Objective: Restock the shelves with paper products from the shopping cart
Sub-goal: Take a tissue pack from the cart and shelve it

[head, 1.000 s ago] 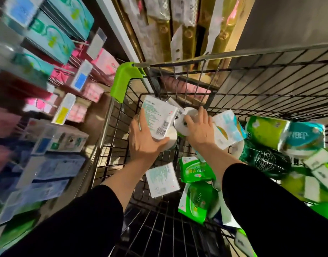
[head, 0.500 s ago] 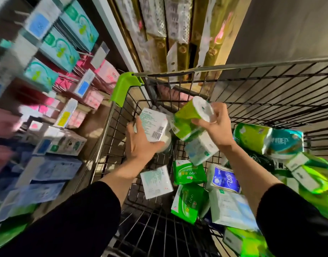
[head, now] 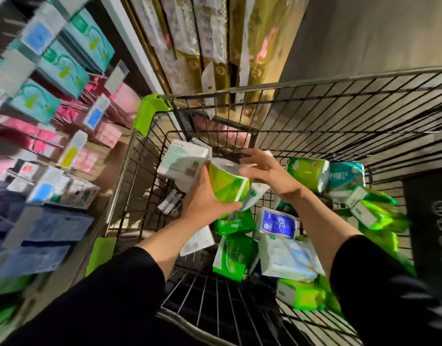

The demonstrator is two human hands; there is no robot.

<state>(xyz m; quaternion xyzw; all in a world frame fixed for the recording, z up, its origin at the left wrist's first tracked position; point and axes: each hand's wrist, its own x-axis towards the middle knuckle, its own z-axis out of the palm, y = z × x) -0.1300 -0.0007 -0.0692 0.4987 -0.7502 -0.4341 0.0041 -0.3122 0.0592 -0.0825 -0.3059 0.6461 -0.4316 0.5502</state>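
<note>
- Along the left edge of the view, the store shelves (head: 65, 156) carry teal, pink and blue boxed paper goods with hanging price tags; motion blur leaves none of their print legible.
- At the front left corner of the black wire shopping cart (head: 314, 116), by its green plastic corner guard (head: 150, 113), a white plastic-wrapped tissue pack (head: 182, 163) with a barcode label rests against the left hand (head: 205, 201).
- That left hand's fingers curl under and around a green-and-white wrapped toilet paper roll (head: 227, 183), held above the cart's basket; the white pack seems pinned beside it, though which fingers bear on it I cannot tell.
- Just right of it, the right hand (head: 267, 171) lies over the roll's top with fingers spread and slightly bent, touching rather than clamping.
- To do this step well, I judge the right hand should steady the roll until the left has both items firmly, then let the left swing them to the shelves; the slick wrap could slip if the stack is squeezed unevenly.
- Towards the cart's right side lie more packs: a blue-and-white wrapped pack (head: 277, 223) with script I cannot read, green packs (head: 234, 255) with digits that may be "999", and a teal pack (head: 346, 176) with characters too blurred to read.
</note>
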